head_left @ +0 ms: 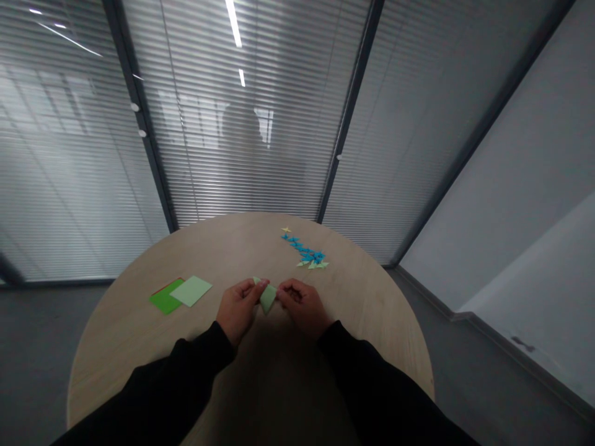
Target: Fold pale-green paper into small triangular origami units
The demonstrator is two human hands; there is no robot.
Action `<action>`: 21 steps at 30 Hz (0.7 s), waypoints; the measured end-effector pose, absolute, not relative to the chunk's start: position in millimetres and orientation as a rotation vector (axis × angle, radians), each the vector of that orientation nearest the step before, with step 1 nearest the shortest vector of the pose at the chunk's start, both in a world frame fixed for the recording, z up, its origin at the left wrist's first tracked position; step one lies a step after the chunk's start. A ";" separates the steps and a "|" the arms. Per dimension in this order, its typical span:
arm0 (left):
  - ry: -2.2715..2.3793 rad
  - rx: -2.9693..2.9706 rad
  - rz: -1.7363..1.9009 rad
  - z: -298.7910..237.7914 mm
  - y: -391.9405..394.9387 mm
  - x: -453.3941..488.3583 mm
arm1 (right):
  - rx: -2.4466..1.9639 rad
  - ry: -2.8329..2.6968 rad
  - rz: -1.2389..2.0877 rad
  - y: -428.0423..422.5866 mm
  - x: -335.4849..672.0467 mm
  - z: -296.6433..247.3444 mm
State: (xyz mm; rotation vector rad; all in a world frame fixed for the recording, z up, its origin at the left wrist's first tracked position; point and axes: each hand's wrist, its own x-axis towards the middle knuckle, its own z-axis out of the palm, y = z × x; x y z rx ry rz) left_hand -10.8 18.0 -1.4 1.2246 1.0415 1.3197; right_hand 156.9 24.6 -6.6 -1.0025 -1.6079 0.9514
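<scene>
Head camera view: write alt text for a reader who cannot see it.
The left hand and right hand hold a small folded piece of pale green paper over a round light-wood table. Two green paper sheets lie to the left, and blue folded paper units lie farther ahead.

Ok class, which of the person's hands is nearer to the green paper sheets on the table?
Left. The left hand sits beside the green paper sheets, not touching; the right hand is farther off, beyond it.

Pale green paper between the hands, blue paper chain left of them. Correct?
No: the blue paper chain lies right of the left hand and right hand, not left, in the head view. The pale green paper between them is as you said.
</scene>
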 end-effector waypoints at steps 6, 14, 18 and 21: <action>0.961 1.144 1.226 -0.9 17.7 -9.6 | -0.988 -1.575 0.970 26.9 157.1 -10.7; 0.973 1.261 1.174 -4.7 19.3 -12.5 | -0.997 -1.534 0.992 26.8 155.1 -9.4; 0.985 1.273 1.116 -5.1 20.8 -11.8 | -1.016 -1.478 0.991 28.1 156.4 -8.1; 0.988 1.253 1.103 -7.0 21.9 -11.7 | -1.026 -1.449 0.986 28.5 157.6 -6.9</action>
